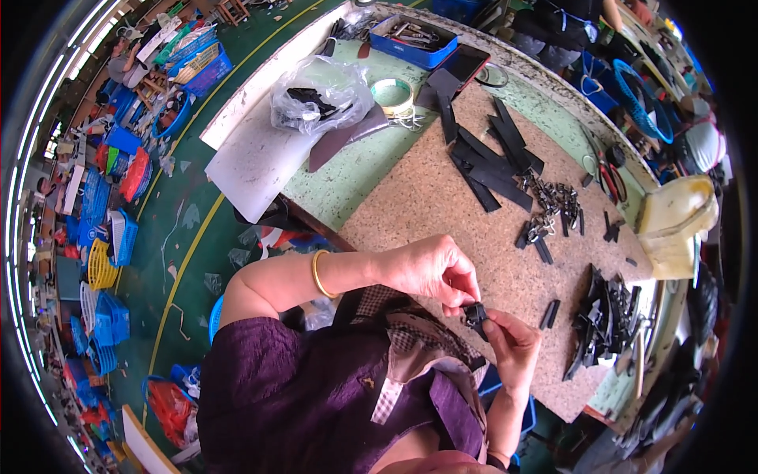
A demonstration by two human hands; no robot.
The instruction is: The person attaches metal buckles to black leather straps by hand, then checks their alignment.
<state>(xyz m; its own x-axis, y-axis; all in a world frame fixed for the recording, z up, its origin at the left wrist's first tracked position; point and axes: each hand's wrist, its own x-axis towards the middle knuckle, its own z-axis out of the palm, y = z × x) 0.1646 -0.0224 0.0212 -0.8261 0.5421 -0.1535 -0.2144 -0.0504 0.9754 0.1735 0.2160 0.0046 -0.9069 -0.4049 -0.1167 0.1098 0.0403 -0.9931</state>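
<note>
In the head view, judged a slip the likeliest trouble for the small black piece (477, 317), owing to so little surface under the narrow fingertip pinches of the left hand (442, 272) and right hand (513, 341). Could then have dropped onto the checked cloth (422, 338) at eight o'clock, or past the near edge of the speckled board (410, 213), with no support clearly visible beneath. Could also have twisted out of line, through an uneven pull from two sides. Once flicked toward three o'clock, might have become hard to pick out near the heap of narrow black pieces (602, 324), because of the matching colour; likewise near the metal fittings (557, 204) at one o'clock or the black strips (499, 183) at twelve.

Found the piece held by both hands at once, left from eleven o'clock, right from four, roughly four o'clock from the picture's centre. Looked dark, compact and slight, with a pale glint toward nine o'clock, perhaps metal. Could not tell the full outline, for the covering fingers.
</note>
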